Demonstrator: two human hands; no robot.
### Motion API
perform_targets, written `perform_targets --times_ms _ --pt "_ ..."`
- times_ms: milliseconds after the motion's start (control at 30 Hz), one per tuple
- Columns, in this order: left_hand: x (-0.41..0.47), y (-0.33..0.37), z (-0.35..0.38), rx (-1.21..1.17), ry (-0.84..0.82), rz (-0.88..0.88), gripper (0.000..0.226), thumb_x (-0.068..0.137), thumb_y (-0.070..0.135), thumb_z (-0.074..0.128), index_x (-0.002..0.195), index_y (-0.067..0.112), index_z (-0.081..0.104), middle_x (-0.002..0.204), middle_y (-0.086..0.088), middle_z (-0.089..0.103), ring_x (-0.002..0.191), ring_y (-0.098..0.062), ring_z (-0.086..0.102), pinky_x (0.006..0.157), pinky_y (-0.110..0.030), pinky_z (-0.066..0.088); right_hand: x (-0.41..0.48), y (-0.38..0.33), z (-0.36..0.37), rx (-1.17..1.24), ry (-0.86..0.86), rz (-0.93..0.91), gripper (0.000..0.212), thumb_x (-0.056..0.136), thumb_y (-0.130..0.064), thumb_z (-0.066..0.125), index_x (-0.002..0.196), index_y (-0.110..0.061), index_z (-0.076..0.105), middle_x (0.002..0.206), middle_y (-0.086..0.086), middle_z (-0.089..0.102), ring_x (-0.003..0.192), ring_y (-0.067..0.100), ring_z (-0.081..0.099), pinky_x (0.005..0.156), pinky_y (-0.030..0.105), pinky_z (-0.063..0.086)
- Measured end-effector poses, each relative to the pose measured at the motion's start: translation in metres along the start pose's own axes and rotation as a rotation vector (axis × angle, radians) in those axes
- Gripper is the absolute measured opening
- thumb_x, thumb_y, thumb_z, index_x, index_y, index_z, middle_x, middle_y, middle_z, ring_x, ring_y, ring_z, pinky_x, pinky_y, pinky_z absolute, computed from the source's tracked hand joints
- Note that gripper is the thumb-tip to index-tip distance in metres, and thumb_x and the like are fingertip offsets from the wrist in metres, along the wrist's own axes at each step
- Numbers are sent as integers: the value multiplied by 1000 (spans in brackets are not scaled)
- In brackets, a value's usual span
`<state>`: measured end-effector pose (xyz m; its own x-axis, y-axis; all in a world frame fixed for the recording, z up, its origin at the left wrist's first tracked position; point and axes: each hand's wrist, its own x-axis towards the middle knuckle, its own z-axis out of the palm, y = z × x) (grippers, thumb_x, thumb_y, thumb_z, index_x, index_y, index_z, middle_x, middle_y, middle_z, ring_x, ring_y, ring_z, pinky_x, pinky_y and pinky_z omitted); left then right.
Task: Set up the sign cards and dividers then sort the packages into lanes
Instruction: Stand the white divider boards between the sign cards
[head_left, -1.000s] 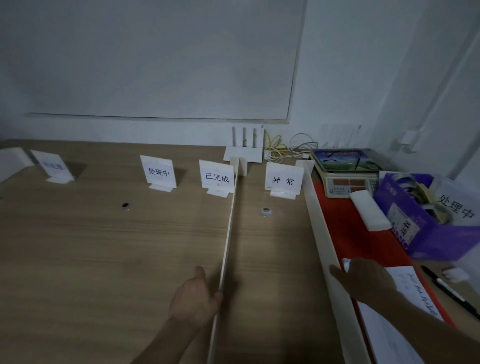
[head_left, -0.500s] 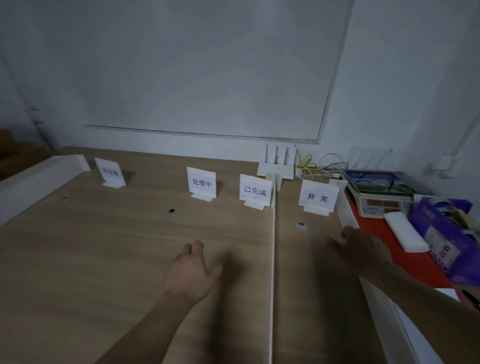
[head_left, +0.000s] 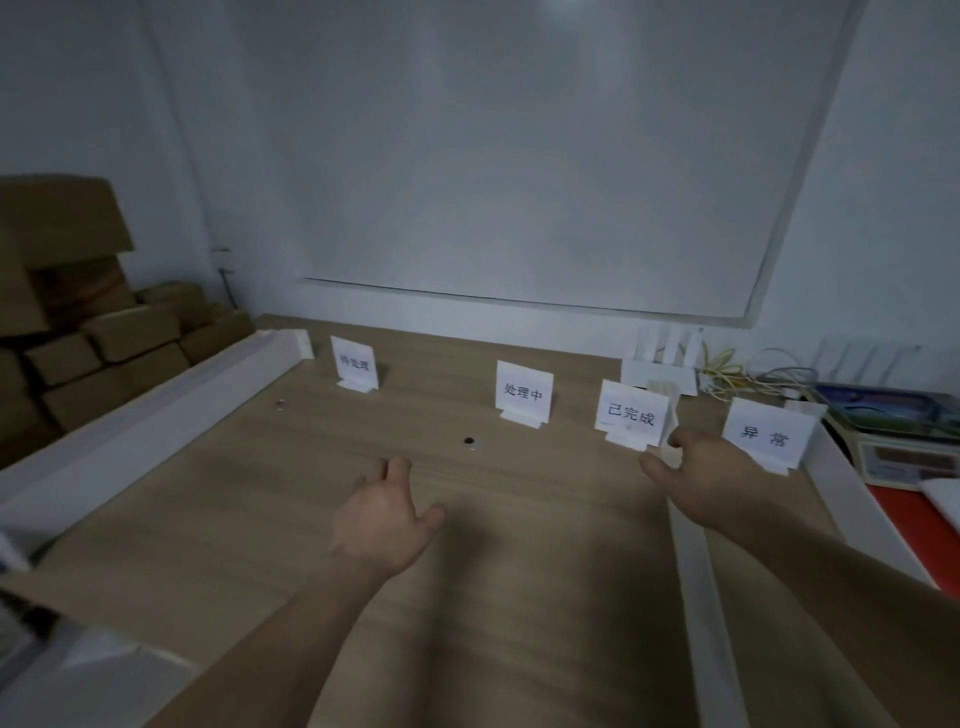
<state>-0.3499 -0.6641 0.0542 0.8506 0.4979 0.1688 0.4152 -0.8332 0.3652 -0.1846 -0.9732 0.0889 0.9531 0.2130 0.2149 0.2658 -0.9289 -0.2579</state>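
Reaching forward over the bench (head_left: 249, 499), we have both hands empty: the left hand (head_left: 384, 519) hangs palm down over bare wood, fingers loosely spread; the right hand (head_left: 701, 478) is spread too, its fingertips (head_left: 675, 441) just beside the third sign card (head_left: 631, 415), though we cannot tell whether they touch it; the white divider (head_left: 693, 582) matters most; its long axis runs from just beyond the right hand straight back toward us, passing under the right wrist, so the right hand is nearer and the left is well apart to its left; the packages (head_left: 104, 343) sit stacked far out past the left hand, beyond the white rail (head_left: 156, 410).
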Motion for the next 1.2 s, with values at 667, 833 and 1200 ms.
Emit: perform_targets --times_ms 667,833,1200 --pt "45 -192 -84 154 102 -279 69 89 66 47 141 23 34 142 -2 42 110 -24 60 81 -38 54 87 -257 79 107 -118 -315 47 93 -56 50 110 -15 65 106 8 67 95 25 62 82 37 53" --pt "70 -264 -105 150 142 -292 63 94 61 45 143 22 34 144 -2 42 114 -23 57 82 -37 55 97 -339 100 112 -160 -317 43 92 -55 51 90 -15 64 92 9 68 88 29 64 75 33 52" --pt "143 -479 -158 167 177 -238 34 102 37 43 133 23 44 130 -2 54 103 -18 58 79 -32 56 83 -543 178 111 -213 -255 41 93 -54 50 78 -17 57 82 2 64 81 23 60 70 33 47"
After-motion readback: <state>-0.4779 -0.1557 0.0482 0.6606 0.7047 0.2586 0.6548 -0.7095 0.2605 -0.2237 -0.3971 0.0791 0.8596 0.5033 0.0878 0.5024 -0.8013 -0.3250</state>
